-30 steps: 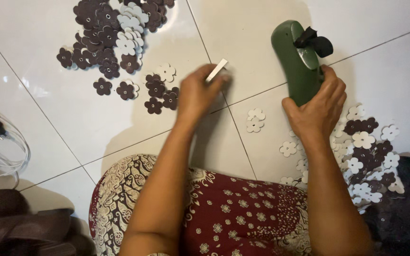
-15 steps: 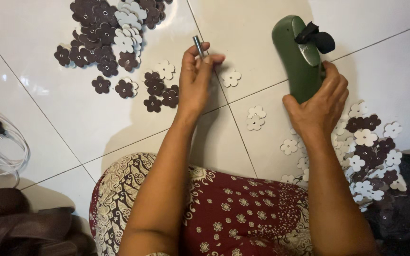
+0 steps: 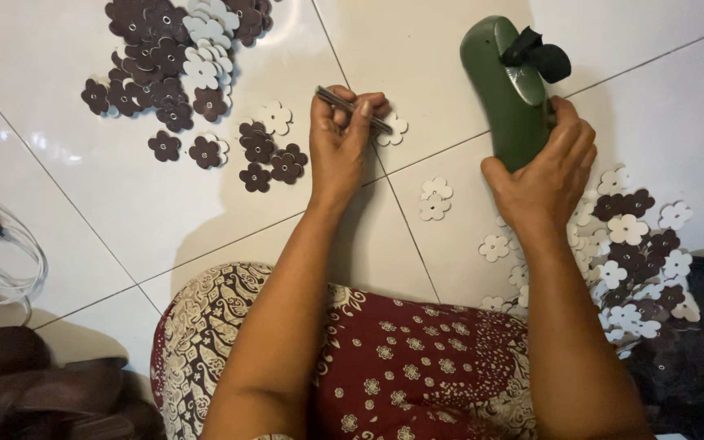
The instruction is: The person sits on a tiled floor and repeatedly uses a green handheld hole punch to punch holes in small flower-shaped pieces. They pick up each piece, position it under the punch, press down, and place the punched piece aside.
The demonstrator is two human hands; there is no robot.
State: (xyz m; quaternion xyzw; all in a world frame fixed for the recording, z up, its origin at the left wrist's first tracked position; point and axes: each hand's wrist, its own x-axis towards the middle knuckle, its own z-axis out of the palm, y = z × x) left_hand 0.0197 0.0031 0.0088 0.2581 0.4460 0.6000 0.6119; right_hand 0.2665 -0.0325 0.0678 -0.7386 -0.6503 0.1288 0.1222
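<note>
Your left hand [image 3: 340, 143] is closed around a thin metal tool [image 3: 354, 110], pinched between thumb and fingertips and held just above the white tiled floor [image 3: 124, 212], next to a white flower cutout [image 3: 393, 130]. Your right hand [image 3: 543, 175] is wrapped around the lower end of a green shoe form [image 3: 507, 90] that has a black bow [image 3: 538, 53] on top. Brown and white flower cutouts [image 3: 177, 57] lie heaped at upper left, more [image 3: 633, 244] by your right wrist.
</note>
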